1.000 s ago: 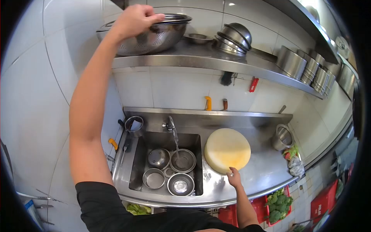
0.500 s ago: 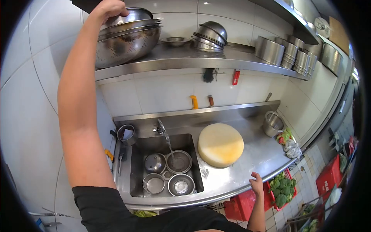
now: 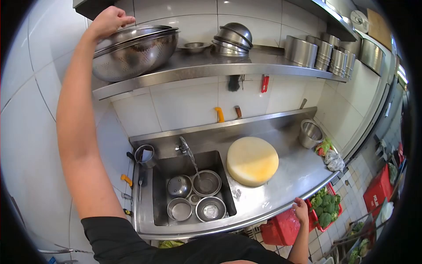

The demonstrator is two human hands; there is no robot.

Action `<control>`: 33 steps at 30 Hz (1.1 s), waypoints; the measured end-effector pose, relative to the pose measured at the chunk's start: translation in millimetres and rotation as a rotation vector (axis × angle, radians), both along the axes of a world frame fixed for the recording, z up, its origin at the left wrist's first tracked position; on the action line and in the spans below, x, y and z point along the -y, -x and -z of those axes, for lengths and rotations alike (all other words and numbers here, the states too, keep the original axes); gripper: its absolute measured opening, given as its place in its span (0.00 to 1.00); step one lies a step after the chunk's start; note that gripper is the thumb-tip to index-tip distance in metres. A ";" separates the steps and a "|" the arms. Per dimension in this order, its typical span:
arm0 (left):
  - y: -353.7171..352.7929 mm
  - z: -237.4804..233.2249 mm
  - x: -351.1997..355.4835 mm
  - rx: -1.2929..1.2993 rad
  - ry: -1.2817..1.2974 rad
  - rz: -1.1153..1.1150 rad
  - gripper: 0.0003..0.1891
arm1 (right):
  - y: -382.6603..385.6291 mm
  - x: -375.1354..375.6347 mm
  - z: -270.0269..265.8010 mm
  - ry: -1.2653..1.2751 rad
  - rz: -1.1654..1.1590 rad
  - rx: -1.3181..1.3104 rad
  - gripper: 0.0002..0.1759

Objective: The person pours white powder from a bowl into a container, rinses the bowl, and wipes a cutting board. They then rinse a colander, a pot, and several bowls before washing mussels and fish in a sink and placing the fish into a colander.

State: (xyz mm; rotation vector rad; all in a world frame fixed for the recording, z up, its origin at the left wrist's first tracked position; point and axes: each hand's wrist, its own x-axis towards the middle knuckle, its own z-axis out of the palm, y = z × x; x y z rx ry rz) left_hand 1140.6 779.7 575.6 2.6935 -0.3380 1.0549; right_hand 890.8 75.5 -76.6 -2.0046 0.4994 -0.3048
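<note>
My left hand (image 3: 110,21) is raised over the stack of large steel colanders (image 3: 136,57) at the left of the shelf. Its fingers are curled in, the index finger partly extended, and I see nothing in them; the far side of the hand is hidden. My right hand (image 3: 301,210) hangs by the counter's front edge, loosely bent and holding nothing. Water runs from the tap (image 3: 183,145) into a round pan (image 3: 206,182) in the sink (image 3: 160,211). Beside it are an overturned steel bowl (image 3: 179,186) and two more steel pans.
A thick round chopping block (image 3: 252,160) sits on the steel counter (image 3: 281,176). Steel bowls (image 3: 233,39) and canisters (image 3: 301,52) line the shelf (image 3: 211,70). A steel pot (image 3: 311,133) stands at the counter's right end. Below is a red crate of broccoli (image 3: 325,207).
My left hand has moved slightly left and down from the steel bowl on top of the stack, and that bowl no longer stands above the rims. My right hand has shifted slightly right.
</note>
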 end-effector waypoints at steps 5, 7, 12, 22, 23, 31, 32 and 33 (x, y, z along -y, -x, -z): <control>6.9 28.0 23.3 -0.062 -0.128 0.066 0.23 | -1.9 -9.5 -10.3 -0.010 0.020 0.041 0.25; 17.7 21.2 25.1 -0.191 -0.159 0.045 0.21 | -0.2 -8.5 -7.1 0.008 0.006 0.048 0.25; 11.3 13.6 5.1 -0.350 -0.097 0.206 0.19 | 12.5 -12.2 -7.8 -0.073 0.061 0.055 0.25; 12.5 30.2 34.3 -0.206 -0.104 0.204 0.15 | 45.0 -16.4 -12.7 -0.119 0.123 0.059 0.24; 12.9 28.7 35.5 -0.194 -0.092 0.210 0.14 | 48.5 -17.4 -11.0 -0.125 0.138 0.056 0.23; 6.9 21.3 31.4 0.056 0.225 0.170 0.22 | 61.7 -12.3 -6.7 -0.142 0.154 0.035 0.22; 6.5 18.6 29.7 0.043 0.165 0.132 0.24 | 61.2 -11.5 -7.1 -0.117 0.140 0.038 0.22; 5.7 19.1 29.0 0.034 0.119 0.161 0.24 | 60.5 -10.8 -7.4 -0.094 0.126 0.041 0.23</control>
